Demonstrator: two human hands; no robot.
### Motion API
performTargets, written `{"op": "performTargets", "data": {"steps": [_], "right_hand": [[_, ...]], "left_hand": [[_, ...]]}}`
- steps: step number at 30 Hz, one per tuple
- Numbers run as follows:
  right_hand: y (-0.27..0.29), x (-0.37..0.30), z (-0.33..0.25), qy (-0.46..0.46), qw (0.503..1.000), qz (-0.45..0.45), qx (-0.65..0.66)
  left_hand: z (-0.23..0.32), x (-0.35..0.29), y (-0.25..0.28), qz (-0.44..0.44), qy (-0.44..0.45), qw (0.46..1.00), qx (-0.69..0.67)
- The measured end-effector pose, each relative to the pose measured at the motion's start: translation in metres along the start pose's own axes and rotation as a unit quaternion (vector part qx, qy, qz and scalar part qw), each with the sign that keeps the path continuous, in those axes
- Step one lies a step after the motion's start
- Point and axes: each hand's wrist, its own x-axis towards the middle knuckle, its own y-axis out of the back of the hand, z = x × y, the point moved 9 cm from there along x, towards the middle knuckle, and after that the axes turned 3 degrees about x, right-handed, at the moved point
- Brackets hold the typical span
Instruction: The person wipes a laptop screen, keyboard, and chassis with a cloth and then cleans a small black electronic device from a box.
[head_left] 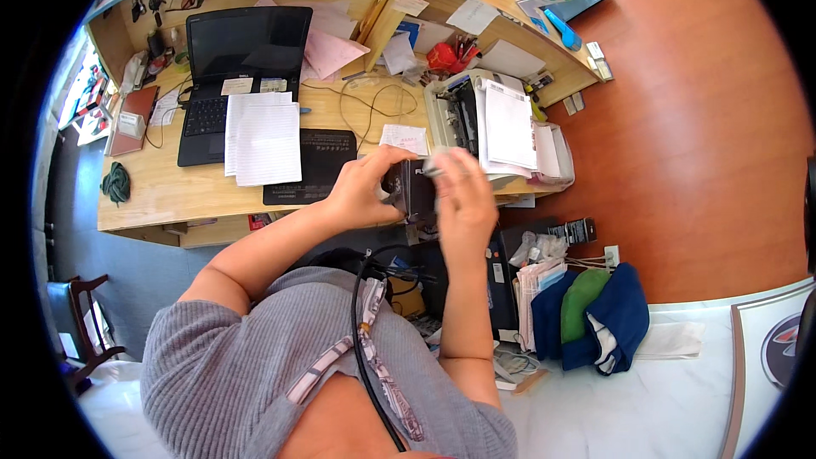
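Observation:
A small dark box (419,195) with pale lettering is held just off the front edge of the desk. My left hand (364,191) grips it from the left, thumb below and fingers over its upper edge. At the box's upper right is my right hand (467,195), its fingers curled and blurred by motion. Something small and pale shows at those fingertips, too smeared to name. Left of the box, a black flat pad or keyboard (319,153) lies on the desk.
Lined paper sheets (263,140) partly cover an open black laptop (246,51) on the wooden desk (161,191). A printer (455,106) with papers on top stands to the right. Thin cables (370,110) run across the back. Folded blue and green cloths (586,319) lie at the lower right.

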Motion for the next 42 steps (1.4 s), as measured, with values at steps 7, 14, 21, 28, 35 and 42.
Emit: {"op": "performTargets", "data": {"steps": [7, 14, 21, 28, 35, 42], "right_hand": [[0.002, -0.028, 0.013, -0.083, 0.996, 0.043, -0.013], [-0.022, -0.038, -0.024, 0.019, 0.997, 0.045, -0.056], [-0.002, -0.054, 0.012, 0.131, 0.98, 0.112, -0.099], [-0.03, -0.036, -0.025, 0.191, 0.978, -0.038, -0.072], [0.004, -0.034, 0.024, 0.127, 0.978, 0.013, -0.166], [-0.031, -0.02, -0.038, 0.186, 0.977, -0.044, -0.09]], "left_hand": [[-0.022, -0.003, -0.001, 0.051, 0.045, 0.995, -0.08], [-0.015, 0.0, -0.012, -0.021, 0.017, 0.999, 0.023], [-0.024, 0.002, -0.015, -0.018, 0.057, 0.977, -0.206], [-0.033, 0.008, -0.01, -0.029, 0.06, 0.988, -0.14], [-0.039, 0.013, 0.002, -0.05, 0.112, 0.976, -0.182], [-0.037, 0.012, 0.002, -0.036, 0.056, 0.988, -0.14]]}}
